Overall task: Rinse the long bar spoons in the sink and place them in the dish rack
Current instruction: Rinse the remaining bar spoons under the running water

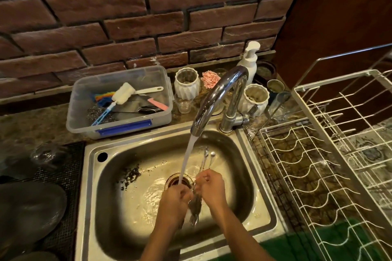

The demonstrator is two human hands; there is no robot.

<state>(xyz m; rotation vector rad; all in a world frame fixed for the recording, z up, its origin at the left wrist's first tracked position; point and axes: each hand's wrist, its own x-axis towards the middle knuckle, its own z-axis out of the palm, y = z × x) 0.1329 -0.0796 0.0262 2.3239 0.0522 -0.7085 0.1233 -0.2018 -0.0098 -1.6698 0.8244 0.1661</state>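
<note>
Both hands hold a bunch of spoons (205, 160) over the sink (131, 150), under water running from the tap (214, 95). The left hand (174, 201) curls round the bowl ends low in the stream; the right hand (212, 186) grips the stems, whose tips stick up beyond it. The rack (318, 165) stands on the surface (31, 127) to the right, well apart from the spoons. Behind the sink sit a tub (118, 125) of brushes, two white jars (186, 83), a soap pump (250, 59) and a glass (184, 106). Hands and splashing water hide the spoons' middle; their number is unclear. A dark mat (70, 167) at left is partly cut off.
</note>
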